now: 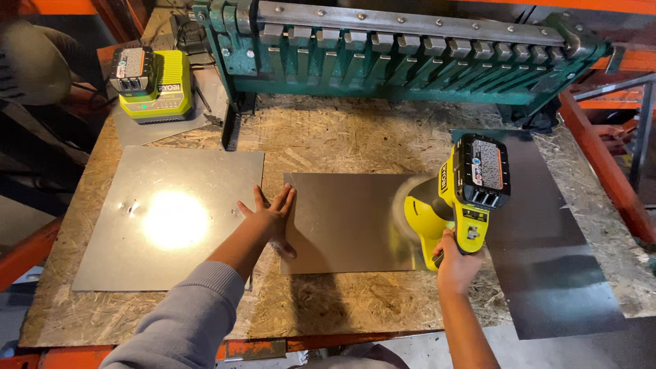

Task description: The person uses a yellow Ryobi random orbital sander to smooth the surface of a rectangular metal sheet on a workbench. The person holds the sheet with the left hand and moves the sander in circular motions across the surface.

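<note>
While the right hand [456, 263] is closed around the grip of a yellow cordless power tool [459, 201], the tool's blurred head meets the right edge of the middle metal sheet [345, 222] on the tabletop [328, 143]. Left hand [270, 217] lies flat, fingers spread, pressing the sheet's left edge and gripping nothing. A brighter sheet [171, 219] lies to the left, a darker one [547, 260] to the right. Farther back stand a battery charger [154, 85] at left and a green metal brake [403, 51].
</note>
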